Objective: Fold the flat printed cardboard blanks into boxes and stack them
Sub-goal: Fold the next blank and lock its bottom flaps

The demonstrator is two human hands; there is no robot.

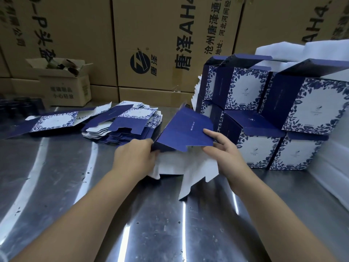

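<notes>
Holding one blue blank [186,129] up over the near table [94,205], the left hand [135,156] and right hand [222,150] pinch its sides, but pushing crooked could bend it or bump the box stack [273,114] on the right.

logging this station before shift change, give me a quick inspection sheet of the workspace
surface: steel table, scuffed, glare streaks
job's things: blank in hand, partly folded; pile of flat blanks left of it; stack of folded boxes at right, two tiers
clutter: open small carton of odds and ends, back left
grippers: left hand and right hand both grip the blank's edges
cables: nothing seen
surroundings: wall of large printed cartons behind; white foam sheets behind the boxes
</notes>
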